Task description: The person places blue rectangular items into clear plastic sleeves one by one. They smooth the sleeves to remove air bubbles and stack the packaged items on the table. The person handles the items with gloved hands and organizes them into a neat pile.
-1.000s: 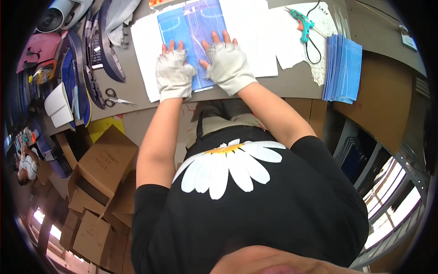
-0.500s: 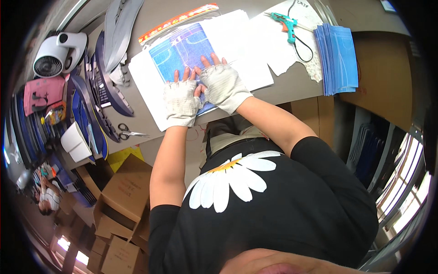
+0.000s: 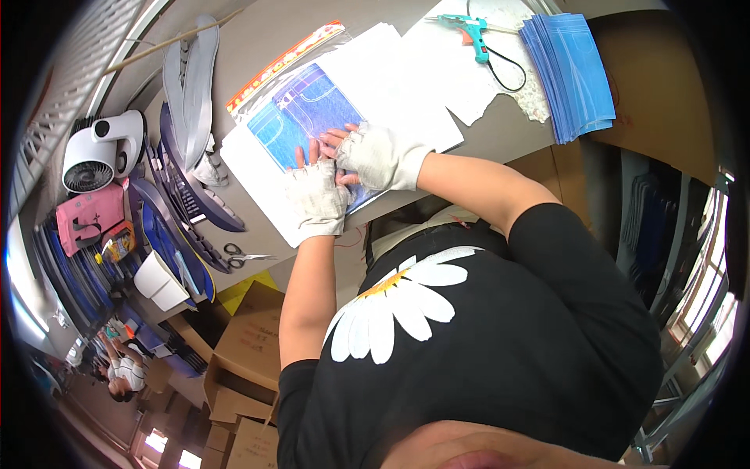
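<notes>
A blue denim-print sheet (image 3: 305, 102) with drawn pockets lies in a clear plastic bag with an orange-red printed header strip (image 3: 285, 64), on top of white paper sheets (image 3: 383, 66). Both my hands wear off-white fingerless gloves. My left hand (image 3: 316, 191) rests palm down on the lower part of the bagged sheet, fingers stretched forward. Beside it, my right hand (image 3: 373, 159) lies on the sheet with its fingers pointing left, touching or nearly touching the left fingers. Neither hand grips anything. The lower part of the sheet is partly hidden under them.
Right of the papers lie a teal glue gun (image 3: 478, 47) with a black cord and a stack of blue denim-print sheets (image 3: 566, 74). Scissors (image 3: 244, 256), curved dark-blue pieces (image 3: 187, 176) and a white fan (image 3: 90, 162) sit left. Cardboard boxes (image 3: 250, 332) stand below the table; a person (image 3: 125, 371) is farther off.
My right hand has turned so its fingers point more to the left, across the sheet. The left hand stays on the sheet. The whole view has shifted and tilted slightly.
</notes>
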A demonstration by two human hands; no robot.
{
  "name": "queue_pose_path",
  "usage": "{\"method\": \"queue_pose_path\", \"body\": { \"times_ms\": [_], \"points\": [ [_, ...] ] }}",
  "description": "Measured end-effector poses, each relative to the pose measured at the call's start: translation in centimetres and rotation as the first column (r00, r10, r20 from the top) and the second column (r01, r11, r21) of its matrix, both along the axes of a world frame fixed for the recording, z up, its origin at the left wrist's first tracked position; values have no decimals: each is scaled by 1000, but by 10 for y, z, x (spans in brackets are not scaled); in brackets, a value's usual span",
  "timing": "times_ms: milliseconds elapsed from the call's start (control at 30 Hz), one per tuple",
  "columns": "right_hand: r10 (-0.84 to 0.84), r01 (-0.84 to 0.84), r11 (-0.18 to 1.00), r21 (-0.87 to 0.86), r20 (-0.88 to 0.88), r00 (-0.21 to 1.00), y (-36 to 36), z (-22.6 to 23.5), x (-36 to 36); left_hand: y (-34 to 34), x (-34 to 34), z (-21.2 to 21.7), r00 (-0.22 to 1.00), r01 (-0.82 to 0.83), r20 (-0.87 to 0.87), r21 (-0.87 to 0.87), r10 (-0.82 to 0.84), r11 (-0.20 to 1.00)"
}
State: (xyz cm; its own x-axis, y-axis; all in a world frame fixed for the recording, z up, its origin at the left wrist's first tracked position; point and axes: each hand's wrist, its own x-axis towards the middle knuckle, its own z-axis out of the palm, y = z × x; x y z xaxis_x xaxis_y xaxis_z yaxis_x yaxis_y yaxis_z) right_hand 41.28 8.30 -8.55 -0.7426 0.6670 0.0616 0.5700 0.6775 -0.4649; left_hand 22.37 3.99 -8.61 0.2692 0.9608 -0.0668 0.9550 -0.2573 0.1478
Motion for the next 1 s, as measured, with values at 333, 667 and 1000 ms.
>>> {"method": "queue_pose_path", "body": {
  "times_ms": [333, 667, 1000],
  "points": [
    [53, -71, 991, 109, 158, 986, 144, -14, -38, 0, 8, 2, 998, -39, -48, -83, 35, 996],
    [57, -73, 956, 284, 65, 996, 149, -21, -45, 1, 6, -4, 998, -62, -9, -60, 61, 996],
    [-5, 18, 999, -50, 241, 970, -23, 19, 9, -1, 5, -3, 997, -52, 57, 30, 50, 998]
  ]
}}
